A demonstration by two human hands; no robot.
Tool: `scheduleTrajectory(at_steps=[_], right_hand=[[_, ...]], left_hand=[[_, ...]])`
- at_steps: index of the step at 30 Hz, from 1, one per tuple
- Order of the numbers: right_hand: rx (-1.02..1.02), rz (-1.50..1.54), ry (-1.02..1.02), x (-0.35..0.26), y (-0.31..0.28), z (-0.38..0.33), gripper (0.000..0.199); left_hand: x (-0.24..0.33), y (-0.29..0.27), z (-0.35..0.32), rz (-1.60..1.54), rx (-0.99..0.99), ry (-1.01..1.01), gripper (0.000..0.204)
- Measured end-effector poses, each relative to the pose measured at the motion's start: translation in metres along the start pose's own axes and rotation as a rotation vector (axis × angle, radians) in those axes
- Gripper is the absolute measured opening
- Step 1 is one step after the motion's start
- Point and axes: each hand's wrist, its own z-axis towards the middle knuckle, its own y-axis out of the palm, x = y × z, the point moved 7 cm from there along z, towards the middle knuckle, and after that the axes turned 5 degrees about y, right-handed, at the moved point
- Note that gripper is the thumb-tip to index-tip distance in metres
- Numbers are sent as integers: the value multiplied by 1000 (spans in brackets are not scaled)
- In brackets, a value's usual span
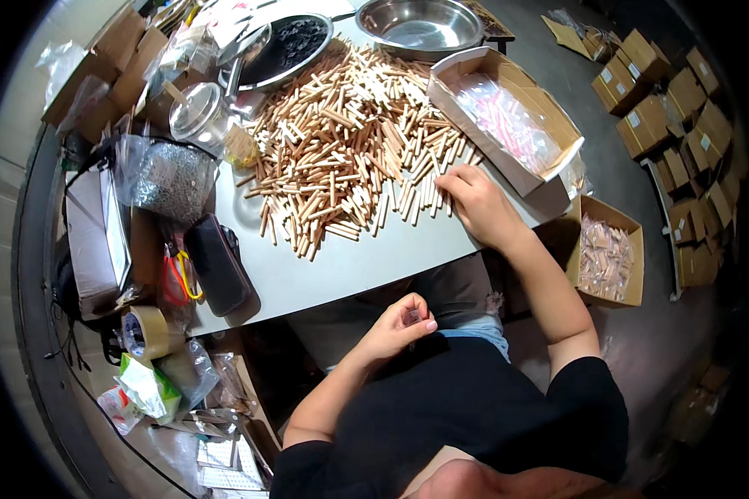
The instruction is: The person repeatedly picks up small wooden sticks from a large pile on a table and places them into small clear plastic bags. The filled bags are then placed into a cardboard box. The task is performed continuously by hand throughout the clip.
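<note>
A big heap of short, light wooden sticks (333, 150) covers much of the pale tabletop. My right hand (478, 204) reaches to the heap's right edge, its fingers bent down and closed on sticks there; how many they grip is hidden. Close to my body, off the table's front edge, my left hand (398, 326) is curled, thumb against fingers. Between them shows a small piece of clear plastic (412, 316), mostly covered by the fingers. An open cardboard box (558, 170) of clear and pink plastic bags (503, 125) stands just beyond my right hand.
Behind the heap stand a steel bowl (420, 29) and a pan of black material (295, 46). A phone-like black case (216, 266), scissors (181, 279) and tape roll (148, 333) are at left. Below right sits a carton (632, 283) of small packs; stacked cartons (691, 141) stand beyond.
</note>
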Motion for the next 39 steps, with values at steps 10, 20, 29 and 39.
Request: scheduleTrajectory(at_steps=[10,20,29,39], right_hand=[[-128,38,-74,-9,-1,12,27],[-178,109,-94,-12,2,-5,35],[-451,345,-95,-48,-3,-49,37],[-391,482,-100,-45,-22,-49,27]], left_hand=[[1,25,46,-287,-143,-243,24],[7,42,64,-629,-148,-242,17],[-1,35,61,-623,-93,-262,29],[35,44,55,-210,-259,-66,47]])
